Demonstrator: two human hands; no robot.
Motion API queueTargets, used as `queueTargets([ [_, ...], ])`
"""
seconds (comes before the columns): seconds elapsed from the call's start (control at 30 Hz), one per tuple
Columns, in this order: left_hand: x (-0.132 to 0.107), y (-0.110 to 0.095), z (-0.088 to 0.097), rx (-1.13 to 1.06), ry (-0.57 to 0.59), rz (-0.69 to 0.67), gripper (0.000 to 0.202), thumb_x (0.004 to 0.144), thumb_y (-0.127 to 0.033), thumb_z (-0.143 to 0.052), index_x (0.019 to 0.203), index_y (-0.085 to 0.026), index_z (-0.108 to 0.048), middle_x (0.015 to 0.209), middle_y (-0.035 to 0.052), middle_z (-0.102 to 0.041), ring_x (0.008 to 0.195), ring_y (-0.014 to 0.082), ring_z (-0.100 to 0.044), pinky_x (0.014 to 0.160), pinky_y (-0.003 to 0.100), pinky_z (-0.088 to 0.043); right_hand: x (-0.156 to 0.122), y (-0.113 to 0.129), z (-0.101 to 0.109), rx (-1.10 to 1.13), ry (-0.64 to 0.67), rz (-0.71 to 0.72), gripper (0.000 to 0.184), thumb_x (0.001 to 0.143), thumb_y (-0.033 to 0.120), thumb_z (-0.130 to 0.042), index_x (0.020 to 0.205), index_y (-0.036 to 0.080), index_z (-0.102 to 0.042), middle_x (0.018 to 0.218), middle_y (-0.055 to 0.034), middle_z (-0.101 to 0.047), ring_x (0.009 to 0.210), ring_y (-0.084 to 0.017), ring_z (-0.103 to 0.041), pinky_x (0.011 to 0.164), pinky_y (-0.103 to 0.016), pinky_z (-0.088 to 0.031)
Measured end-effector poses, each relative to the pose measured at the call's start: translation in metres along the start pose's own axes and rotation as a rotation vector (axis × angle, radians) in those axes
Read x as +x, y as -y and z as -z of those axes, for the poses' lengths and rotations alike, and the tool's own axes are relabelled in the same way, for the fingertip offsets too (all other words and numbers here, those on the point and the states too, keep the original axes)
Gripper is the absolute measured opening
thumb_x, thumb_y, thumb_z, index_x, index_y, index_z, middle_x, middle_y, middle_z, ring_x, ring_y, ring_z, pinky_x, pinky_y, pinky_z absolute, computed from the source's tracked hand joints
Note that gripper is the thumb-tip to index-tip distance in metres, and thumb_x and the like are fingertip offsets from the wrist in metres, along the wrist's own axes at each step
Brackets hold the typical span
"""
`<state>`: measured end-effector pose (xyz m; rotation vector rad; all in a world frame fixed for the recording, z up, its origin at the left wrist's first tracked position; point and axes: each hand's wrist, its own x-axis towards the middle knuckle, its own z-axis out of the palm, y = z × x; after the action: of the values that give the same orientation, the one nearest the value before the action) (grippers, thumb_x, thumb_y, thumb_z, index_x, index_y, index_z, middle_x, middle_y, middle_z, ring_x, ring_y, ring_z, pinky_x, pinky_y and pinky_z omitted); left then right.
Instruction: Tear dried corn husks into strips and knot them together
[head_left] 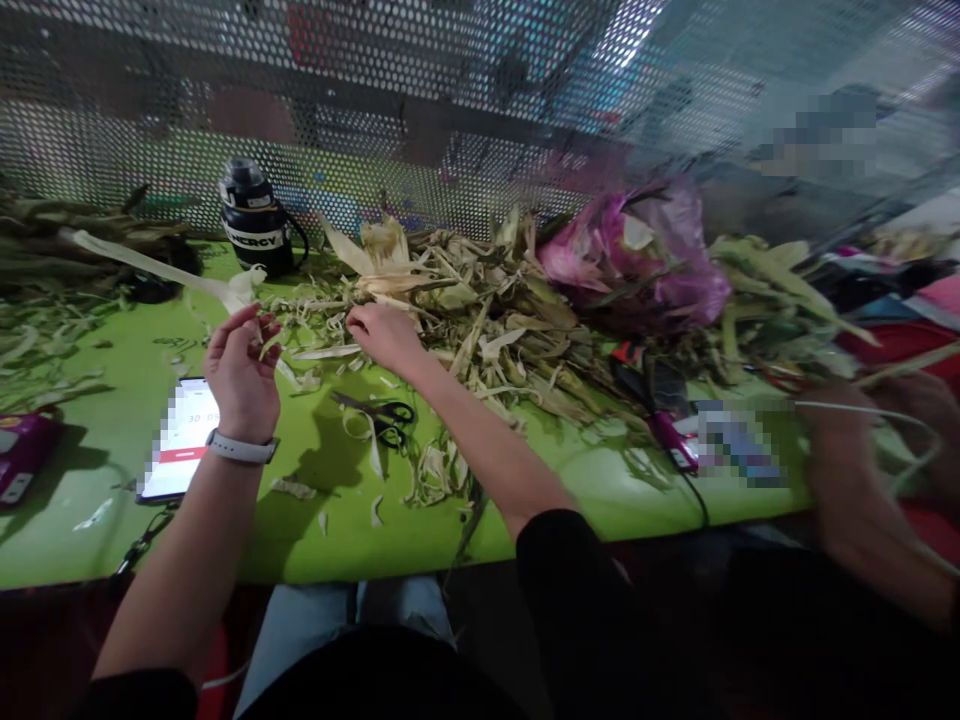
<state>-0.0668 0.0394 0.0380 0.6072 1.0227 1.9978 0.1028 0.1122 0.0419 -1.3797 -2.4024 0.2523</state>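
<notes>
My left hand (241, 372) is raised over the green table (90, 480), fingers pinched on a long pale corn husk strip (150, 265) that trails up to the left. My right hand (384, 335) is closed on dry husk at the near edge of a big pile of corn husks (480, 310), just below a pale husk bundle (386, 265). A white watch band sits on my left wrist. Black-handled scissors (384, 415) lie on the table below my right hand.
A phone (176, 450) lies under my left wrist. A black jug (255, 220) stands by the perforated metal wall. A purple plastic bag (637, 250) sits among husks at right. Another person's arm (862, 480) is at far right. Husk scraps litter the left.
</notes>
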Motion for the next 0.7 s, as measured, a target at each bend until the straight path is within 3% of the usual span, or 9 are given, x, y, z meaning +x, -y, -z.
queueTargets([
  [0.1,-0.008,0.008,-0.002,-0.007,0.025,0.060,0.012,0.069,-0.018,-0.068,0.081,-0.020,-0.071,0.078,-0.0001,-0.070,0.072,0.0092,-0.066,0.056,0.015,-0.047,0.013,-0.003,-0.002,-0.188,-0.045,-0.008,0.030,0.093,0.014,-0.042,0.105,0.014,-0.069,0.111,-0.0135,-0.067,0.105,-0.026,-0.059,0.086,-0.036,-0.047],
  [0.23,-0.022,0.023,-0.005,0.047,0.137,0.275,0.018,0.067,-0.021,-0.071,0.084,-0.017,-0.072,0.080,0.0022,-0.071,0.072,0.0100,-0.067,0.055,0.015,-0.046,0.036,-0.032,0.003,-0.314,-0.220,-0.134,0.040,0.090,0.007,-0.041,0.124,0.013,-0.060,0.131,-0.0162,-0.058,0.122,-0.030,-0.049,0.100,-0.044,-0.039],
  [0.33,-0.026,0.029,-0.005,0.078,0.165,0.312,0.019,0.066,-0.021,-0.073,0.084,-0.016,-0.072,0.081,0.0032,-0.071,0.072,0.0101,-0.066,0.057,0.016,-0.047,0.042,-0.051,0.003,-0.350,-0.157,-0.261,0.033,0.090,0.011,-0.046,0.118,0.012,-0.064,0.119,-0.0169,-0.064,0.117,-0.031,-0.052,0.102,-0.048,-0.037],
  [0.43,-0.026,0.030,-0.004,0.093,0.163,0.307,0.019,0.066,-0.022,-0.073,0.084,-0.016,-0.072,0.080,0.0036,-0.071,0.072,0.0105,-0.066,0.057,0.016,-0.047,0.030,-0.051,-0.003,-0.373,-0.159,-0.228,0.034,0.095,0.014,-0.038,0.107,0.017,-0.069,0.113,-0.0144,-0.065,0.110,-0.028,-0.056,0.096,-0.044,-0.042],
  [0.57,-0.024,0.032,-0.003,0.129,0.149,0.299,0.022,0.066,-0.022,-0.072,0.087,-0.015,-0.073,0.081,0.0050,-0.071,0.075,0.0120,-0.066,0.058,0.017,-0.047,-0.001,-0.031,-0.012,-0.328,-0.158,-0.145,0.039,0.095,0.013,-0.036,0.119,0.020,-0.066,0.115,-0.0140,-0.062,0.106,-0.027,-0.056,0.087,-0.037,-0.047],
  [0.7,-0.022,0.040,-0.002,0.248,0.160,0.292,0.025,0.067,-0.024,-0.071,0.091,-0.015,-0.073,0.086,0.0070,-0.072,0.079,0.0140,-0.067,0.059,0.020,-0.049,-0.030,-0.008,-0.016,-0.174,-0.053,-0.099,0.041,0.094,0.013,-0.040,0.129,0.021,-0.060,0.114,-0.0134,-0.063,0.098,-0.026,-0.060,0.082,-0.034,-0.049],
])
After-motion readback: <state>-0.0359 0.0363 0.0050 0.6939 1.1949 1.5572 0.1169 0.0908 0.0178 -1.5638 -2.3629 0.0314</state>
